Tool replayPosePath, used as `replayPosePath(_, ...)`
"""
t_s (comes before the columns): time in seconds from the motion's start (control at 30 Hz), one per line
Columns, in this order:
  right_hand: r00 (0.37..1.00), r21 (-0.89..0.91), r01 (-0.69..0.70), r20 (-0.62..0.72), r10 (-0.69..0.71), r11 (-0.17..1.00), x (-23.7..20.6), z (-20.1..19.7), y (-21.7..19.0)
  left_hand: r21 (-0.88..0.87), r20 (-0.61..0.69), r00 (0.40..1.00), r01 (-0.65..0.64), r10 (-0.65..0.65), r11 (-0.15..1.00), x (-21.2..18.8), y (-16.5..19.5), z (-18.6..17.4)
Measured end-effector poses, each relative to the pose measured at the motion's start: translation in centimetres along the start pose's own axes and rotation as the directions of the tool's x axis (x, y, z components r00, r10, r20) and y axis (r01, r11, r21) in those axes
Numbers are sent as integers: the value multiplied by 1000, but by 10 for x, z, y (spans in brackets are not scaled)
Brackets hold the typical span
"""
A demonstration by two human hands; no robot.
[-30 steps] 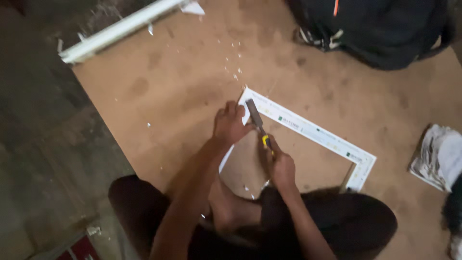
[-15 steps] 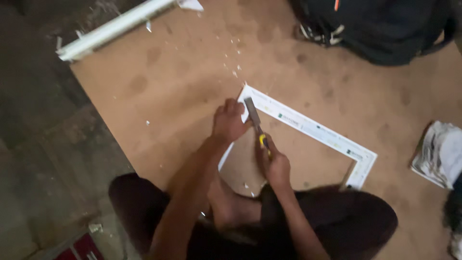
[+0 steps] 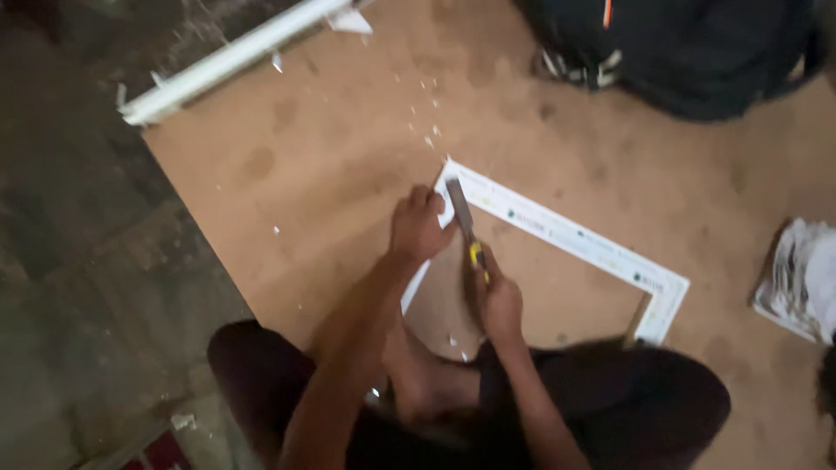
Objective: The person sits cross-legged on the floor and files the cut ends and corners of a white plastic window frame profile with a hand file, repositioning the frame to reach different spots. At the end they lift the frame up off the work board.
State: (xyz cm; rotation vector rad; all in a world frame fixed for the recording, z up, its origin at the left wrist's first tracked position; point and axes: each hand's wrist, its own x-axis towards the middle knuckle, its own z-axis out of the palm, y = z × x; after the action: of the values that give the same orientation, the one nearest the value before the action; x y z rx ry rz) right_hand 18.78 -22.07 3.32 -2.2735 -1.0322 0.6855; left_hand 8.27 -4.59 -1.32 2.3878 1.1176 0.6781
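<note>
Head view, right hand gripping yellow-handled chisel – left hand pressing flat white frame

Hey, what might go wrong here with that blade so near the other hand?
The left hand presses the white frame right beside the knife in the right hand, so a slip might cut fingers. The bare foot sits close below. The frame could shift on the smooth board.

white L-shaped frame flat on board, yellow-handled blade across corner
</note>
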Motion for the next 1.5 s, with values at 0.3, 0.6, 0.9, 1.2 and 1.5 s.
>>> replayPosePath(0.3,991,-30,110,-72,-112,994,7,0,-5,41,67,995,69,-72,997,5,6,-6)
replayPosePath(0.6,999,-69,41,-24,-42,997,9,-3,-13,-18,43,998,45,-44,999,2,3,-4)
replayPosePath(0.9,991,-31,96,-88,-98,995,13,-3,-23,1,68,997,36,-36,999,3,4,-6)
replayPosePath(1.2,1000,12,-7,-16,8,1000,24,-1,-23,33,72,995,69,-71,997,5,6,-6)
replayPosePath(1.5,936,578,-346,260,236,739,84,-61,-14,-30,191,921,351,-340,936,51,9,-21)
